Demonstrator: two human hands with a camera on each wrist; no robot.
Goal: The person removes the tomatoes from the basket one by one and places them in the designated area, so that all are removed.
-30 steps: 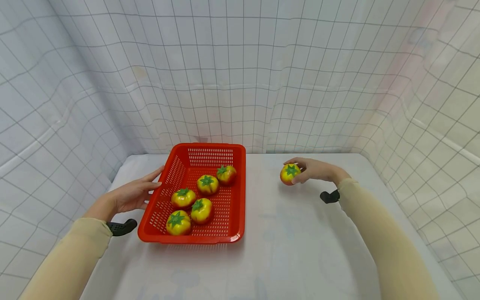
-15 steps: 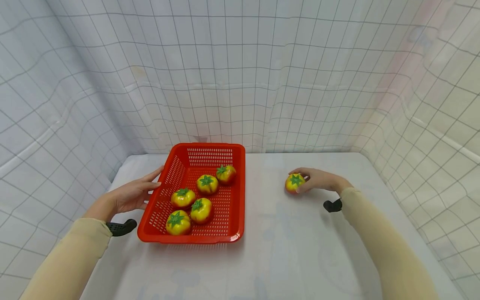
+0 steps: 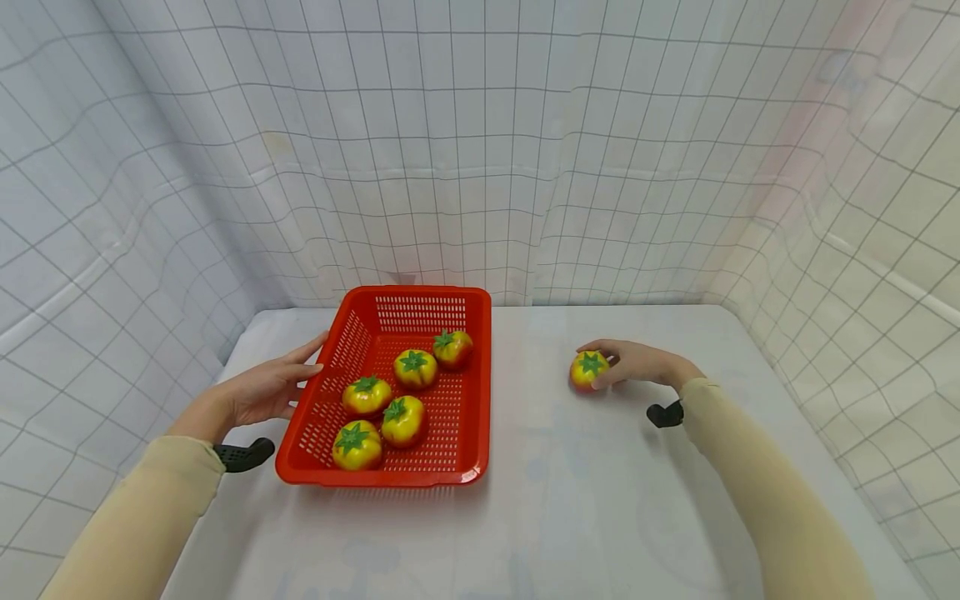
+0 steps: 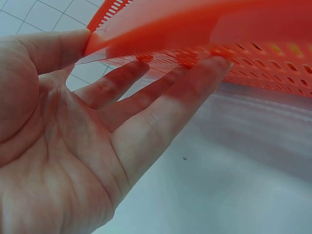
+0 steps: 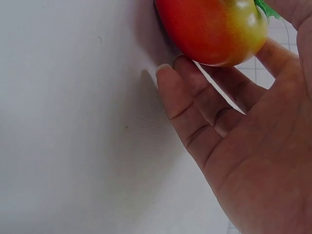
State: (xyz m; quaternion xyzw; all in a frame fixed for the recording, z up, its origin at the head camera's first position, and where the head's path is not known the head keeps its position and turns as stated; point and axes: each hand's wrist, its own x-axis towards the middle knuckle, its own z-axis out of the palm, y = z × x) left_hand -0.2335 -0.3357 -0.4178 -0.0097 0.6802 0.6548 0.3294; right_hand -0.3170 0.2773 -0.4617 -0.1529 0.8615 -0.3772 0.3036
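In the head view my right hand (image 3: 637, 362) holds a yellow-and-red tomato (image 3: 586, 372) with a green star-shaped top, low over the table. Its thumb is at the near side and its fingers curve round the far side. The right wrist view shows the red underside of that tomato (image 5: 209, 29) against the fingers. At the left, my left hand (image 3: 262, 392) grips the side rim of a red plastic basket (image 3: 483, 400). In the left wrist view the thumb is at the rim (image 4: 195, 24), while the other fingers reach beneath it to the slotted wall.
Several similar tomatoes (image 3: 403, 422) lie inside the basket, mostly toward its left and far side. A white table (image 3: 570, 517) spreads under everything. White gridded curtains (image 3: 480, 167) enclose the back and both sides.
The right hand and its tomato have moved down and slightly right, toward the tabletop, then stayed nearly still over the last half second. The left hand and the basket have not visibly moved.
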